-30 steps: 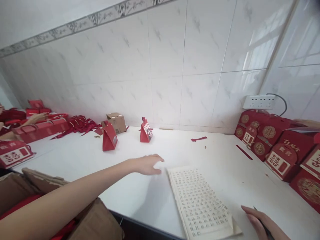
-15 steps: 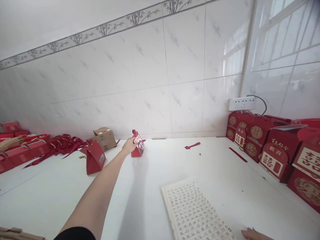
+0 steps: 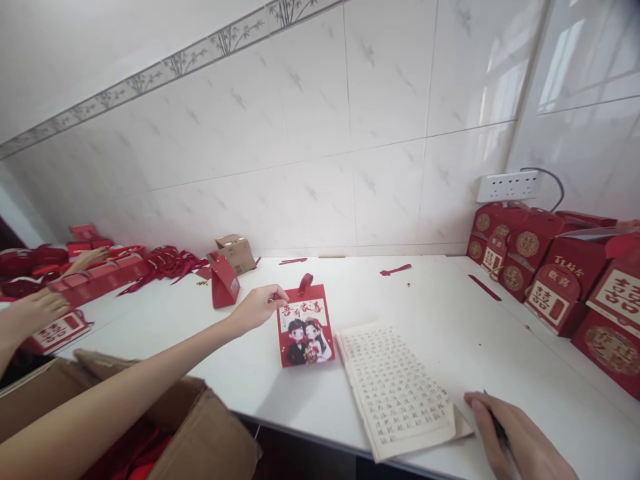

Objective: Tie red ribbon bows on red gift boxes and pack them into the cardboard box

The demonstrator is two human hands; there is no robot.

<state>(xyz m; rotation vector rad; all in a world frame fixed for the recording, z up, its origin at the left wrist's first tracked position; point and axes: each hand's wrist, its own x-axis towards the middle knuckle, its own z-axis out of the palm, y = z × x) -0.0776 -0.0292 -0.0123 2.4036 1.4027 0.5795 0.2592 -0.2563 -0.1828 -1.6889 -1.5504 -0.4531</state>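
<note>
My left hand point(image 3: 257, 308) pinches the top left corner of a small red gift box point(image 3: 305, 328) printed with a cartoon couple; the box stands on the white table point(image 3: 440, 313) just left of a cream paper pad point(image 3: 395, 390) covered in rows of characters. A red ribbon loop sticks up from the box's top. My right hand point(image 3: 510, 437) rests on the table at the pad's lower right corner, fingers closed on a thin dark pen point(image 3: 495, 420).
Another red triangular box point(image 3: 223, 282) and a small cardboard box point(image 3: 236, 252) stand further back. Red gift boxes point(image 3: 560, 280) line the right wall under a power strip point(image 3: 507, 185). An open carton point(image 3: 165, 420) sits lower left. Another person's hands point(image 3: 30, 313) work among red boxes far left.
My left hand reached out to the far red box, took hold of it and brought it back beside the paper pad. My right hand stayed by the pad's corner.
</note>
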